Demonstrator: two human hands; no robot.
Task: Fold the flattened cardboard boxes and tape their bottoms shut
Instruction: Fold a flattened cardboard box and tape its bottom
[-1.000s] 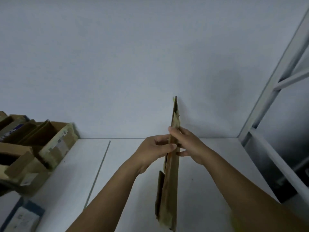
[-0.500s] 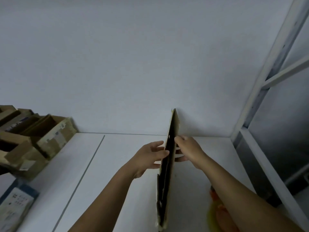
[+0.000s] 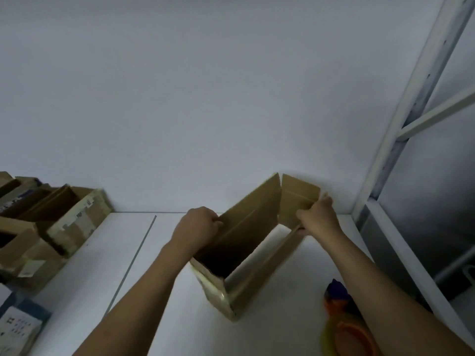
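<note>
Since half a second ago, cardboard box (image 3: 246, 242) has gone from a flat, edge-on slab to an open rectangular sleeve; both hands have spread apart with it. Box sits over the white table (image 3: 108, 265), centre-right, near the back wall, long axis angled away to the right. Material: plain brown corrugated board, matte; lower near corner looks pale and worn. Interior dark on the left side, nothing visible inside; table surface shows through the open bottom on the right. Two upper flaps stand up at the far end.

Left hand (image 3: 196, 227): fingers curled over the top edge of the left wall, clamped on it. Right hand (image 3: 317, 218): closed on the far right corner, fingers along the flap.

Far left: several open cardboard boxes (image 3: 51, 227) with labels, contents not discernible. Blurred orange-and-purple object (image 3: 341, 322) lies lower right.
</note>
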